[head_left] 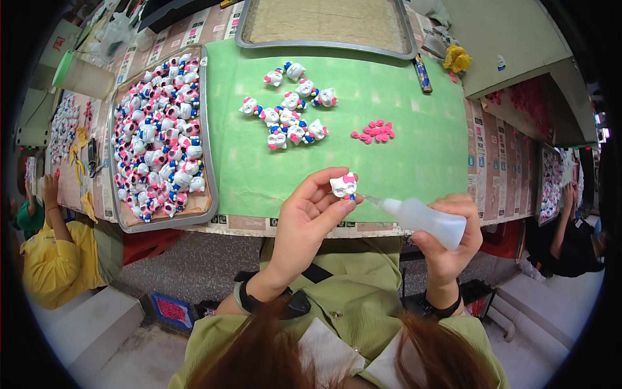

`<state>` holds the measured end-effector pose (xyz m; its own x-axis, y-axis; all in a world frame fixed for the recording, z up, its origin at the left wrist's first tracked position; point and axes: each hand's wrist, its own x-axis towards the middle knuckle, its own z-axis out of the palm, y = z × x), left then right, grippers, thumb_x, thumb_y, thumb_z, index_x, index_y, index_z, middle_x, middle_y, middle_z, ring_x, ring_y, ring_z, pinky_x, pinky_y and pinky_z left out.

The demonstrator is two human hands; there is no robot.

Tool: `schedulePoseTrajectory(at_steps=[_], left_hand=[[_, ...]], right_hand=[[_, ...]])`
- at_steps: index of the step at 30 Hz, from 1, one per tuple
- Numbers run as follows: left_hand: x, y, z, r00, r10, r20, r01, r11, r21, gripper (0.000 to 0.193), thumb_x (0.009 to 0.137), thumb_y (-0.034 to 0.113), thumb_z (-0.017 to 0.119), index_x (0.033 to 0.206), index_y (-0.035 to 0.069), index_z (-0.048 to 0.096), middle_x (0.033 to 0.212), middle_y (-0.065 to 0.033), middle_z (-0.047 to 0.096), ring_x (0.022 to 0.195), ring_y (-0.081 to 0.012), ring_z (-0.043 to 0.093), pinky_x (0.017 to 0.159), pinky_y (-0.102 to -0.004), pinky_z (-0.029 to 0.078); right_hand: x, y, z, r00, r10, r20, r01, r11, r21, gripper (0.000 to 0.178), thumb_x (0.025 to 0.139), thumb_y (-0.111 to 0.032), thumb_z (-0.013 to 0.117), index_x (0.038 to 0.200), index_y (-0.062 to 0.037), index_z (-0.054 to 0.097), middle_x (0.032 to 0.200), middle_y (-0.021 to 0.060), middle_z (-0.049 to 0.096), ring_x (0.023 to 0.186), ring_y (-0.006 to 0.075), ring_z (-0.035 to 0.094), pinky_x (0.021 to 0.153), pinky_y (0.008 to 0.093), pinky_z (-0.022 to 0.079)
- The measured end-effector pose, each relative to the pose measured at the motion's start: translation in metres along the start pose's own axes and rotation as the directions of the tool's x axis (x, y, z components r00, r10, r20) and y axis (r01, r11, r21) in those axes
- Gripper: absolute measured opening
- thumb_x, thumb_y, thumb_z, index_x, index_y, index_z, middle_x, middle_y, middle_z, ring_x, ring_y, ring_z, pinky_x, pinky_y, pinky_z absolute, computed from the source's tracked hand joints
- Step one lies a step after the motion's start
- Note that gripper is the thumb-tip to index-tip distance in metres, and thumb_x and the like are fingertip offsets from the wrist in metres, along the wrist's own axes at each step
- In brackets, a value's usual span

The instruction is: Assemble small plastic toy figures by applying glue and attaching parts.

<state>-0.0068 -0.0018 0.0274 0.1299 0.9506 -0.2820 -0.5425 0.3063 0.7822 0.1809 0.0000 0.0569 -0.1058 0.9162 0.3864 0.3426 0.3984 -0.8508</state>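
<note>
Between the thumb and fingers of my left hand (pixel 311 211) is a small white cat figurine (pixel 343 186) with a pink bow and a bit of blue below. My right hand (pixel 453 240) grips a translucent white squeeze bottle (pixel 424 220), tilted so its thin needle tip (pixel 371 198) points at the figurine's lower side. Whether the tip touches it I cannot tell. Beyond my hands, a loose group of similar figurines (pixel 289 117) lies on a green mat (pixel 414 84). To their right is a small cluster of pink pieces (pixel 374 131).
A metal tray (pixel 210 129) heaped with figurines stands at the left. At the back lies another tray (pixel 324 53) with a beige lining. A utility knife (pixel 422 74) and a crumpled yellow cloth (pixel 457 59) are at the far right. People work on both sides, one in a yellow shirt (pixel 61 262).
</note>
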Motion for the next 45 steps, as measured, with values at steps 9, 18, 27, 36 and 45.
schedulePoseTrajectory(at_steps=[9,18,27,36,45], left_hand=[[0.000,0.005,-0.003,1.000,-0.021,0.010,0.021,1.000,-0.017,0.036,0.081,-0.003,0.049,0.115,-0.003,0.039,0.108,-0.0119,0.050,0.096,-0.0183,0.054,0.082,-0.0265,0.044],[-0.002,0.003,0.000,0.999,-0.035,-0.011,0.035,0.998,-0.043,0.038,0.080,0.000,0.052,0.116,-0.003,0.040,0.109,-0.0162,0.051,0.090,-0.0197,0.056,0.076,-0.0277,0.046],[-0.002,0.002,-0.001,1.000,-0.020,-0.020,0.019,0.999,-0.030,0.037,0.080,0.000,0.051,0.115,-0.003,0.040,0.109,-0.0161,0.051,0.091,-0.0200,0.056,0.078,-0.0283,0.046],[-0.001,0.003,-0.002,0.997,0.012,-0.079,-0.010,1.000,0.021,0.033,0.080,-0.005,0.049,0.112,-0.004,0.041,0.103,-0.0112,0.051,0.095,-0.0185,0.054,0.083,-0.0273,0.043],[-0.001,0.005,-0.006,0.994,0.002,-0.108,0.001,1.000,0.026,0.034,0.079,-0.004,0.050,0.113,-0.003,0.041,0.108,-0.0149,0.050,0.093,-0.0205,0.055,0.080,-0.0290,0.044]], right_hand=[[0.002,0.004,-0.004,0.964,0.177,-0.197,-0.116,0.952,0.284,0.037,0.063,-0.014,0.074,0.087,-0.0019,0.049,0.082,0.0065,0.050,0.073,0.0127,0.049,0.065,0.0238,0.041],[-0.002,0.001,0.005,0.991,0.103,-0.084,-0.088,0.981,0.172,0.039,0.061,-0.012,0.076,0.089,-0.0013,0.051,0.082,0.0085,0.051,0.074,0.0146,0.050,0.065,0.0246,0.041],[0.000,0.000,0.006,0.994,0.090,-0.055,-0.084,0.990,0.113,0.038,0.060,-0.009,0.076,0.088,-0.0018,0.051,0.082,0.0086,0.052,0.072,0.0148,0.050,0.063,0.0244,0.042],[0.009,0.007,0.004,0.888,0.401,-0.224,-0.281,0.861,0.425,0.031,0.066,-0.002,0.067,0.090,-0.0017,0.047,0.081,0.0043,0.051,0.074,0.0109,0.050,0.065,0.0229,0.042],[0.082,0.112,-0.017,0.935,0.257,-0.244,-0.258,0.966,0.030,0.036,0.070,-0.002,0.063,0.101,0.0002,0.044,0.082,0.0061,0.054,0.076,0.0142,0.052,0.068,0.0234,0.042]])
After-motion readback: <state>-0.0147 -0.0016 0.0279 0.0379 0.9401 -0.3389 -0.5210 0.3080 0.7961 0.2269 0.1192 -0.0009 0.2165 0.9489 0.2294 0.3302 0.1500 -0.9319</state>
